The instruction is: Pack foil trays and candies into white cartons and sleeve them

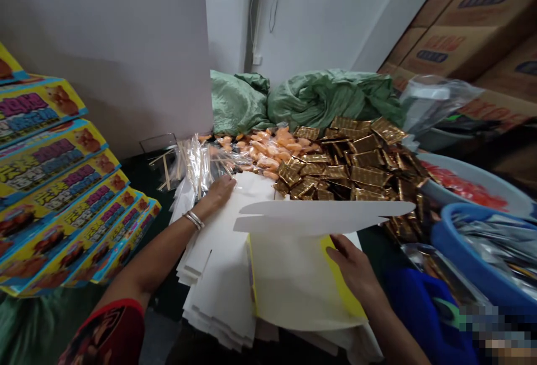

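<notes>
My left hand [218, 190] lies flat with fingers stretched on the far end of a stack of flat white cardboard blanks [218, 275]; a silver bracelet sits on that wrist. My right hand [354, 267] grips the right side of a partly folded carton blank [293, 275] with a yellow printed edge, its white flap [319, 217] lifted toward me. The carton rests over the stack of blanks.
Gold foil packets [356, 164] and orange sweets [268, 150] are heaped behind. Clear wrapped sticks [195, 164] lie at the left. Stacked yellow-blue printed boxes [62, 186] stand far left. Blue [444, 242] and grey basins [432, 189] sit right; green sacks [319, 96] and cardboard cartons [470, 24] behind.
</notes>
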The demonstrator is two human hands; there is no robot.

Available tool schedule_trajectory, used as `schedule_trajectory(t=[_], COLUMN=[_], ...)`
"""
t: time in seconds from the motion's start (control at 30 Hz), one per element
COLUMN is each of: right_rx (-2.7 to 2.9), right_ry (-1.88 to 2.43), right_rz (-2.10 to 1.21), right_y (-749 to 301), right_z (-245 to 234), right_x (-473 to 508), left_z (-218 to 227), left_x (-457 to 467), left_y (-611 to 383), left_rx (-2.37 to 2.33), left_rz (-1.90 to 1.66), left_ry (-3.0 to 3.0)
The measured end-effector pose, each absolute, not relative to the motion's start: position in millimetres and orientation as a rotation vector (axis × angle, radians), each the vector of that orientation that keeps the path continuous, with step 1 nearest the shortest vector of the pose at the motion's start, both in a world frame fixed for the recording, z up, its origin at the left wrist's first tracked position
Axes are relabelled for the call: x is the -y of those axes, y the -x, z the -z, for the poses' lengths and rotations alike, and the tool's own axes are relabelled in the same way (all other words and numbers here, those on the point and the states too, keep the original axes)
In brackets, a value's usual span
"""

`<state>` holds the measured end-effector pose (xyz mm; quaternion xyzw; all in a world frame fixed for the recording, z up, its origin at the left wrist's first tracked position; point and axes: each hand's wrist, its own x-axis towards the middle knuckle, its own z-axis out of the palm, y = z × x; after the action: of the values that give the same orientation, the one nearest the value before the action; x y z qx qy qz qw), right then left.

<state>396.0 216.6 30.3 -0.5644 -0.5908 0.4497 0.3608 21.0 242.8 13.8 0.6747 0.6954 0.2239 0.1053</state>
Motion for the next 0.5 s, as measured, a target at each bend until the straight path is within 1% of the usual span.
schedule_trajectory(t=[0.17, 0.33, 0.43, 0.5], right_rx=[1.463, 1.478, 1.481, 1.520], right_ry=[1.462, 1.534, 1.522, 1.567], right_rz=[-1.125, -1.076, -1.094, -1.042], right_y=[-397, -400, -397, -392], right_z=[-25, -26, -30, -32], right_x=[-222, -223, -220, -221], left_z=[-18, -44, -57, -61], left_x=[-235, -232, -211, -189], left_y=[6, 30, 44, 48], left_rx=[-2.039, -2.028, -1.911, -1.805], left_rz=[-0.938, -1.425, -1.685, -1.791], left_ry=[-1.813, -1.437, -1.213, -1.114])
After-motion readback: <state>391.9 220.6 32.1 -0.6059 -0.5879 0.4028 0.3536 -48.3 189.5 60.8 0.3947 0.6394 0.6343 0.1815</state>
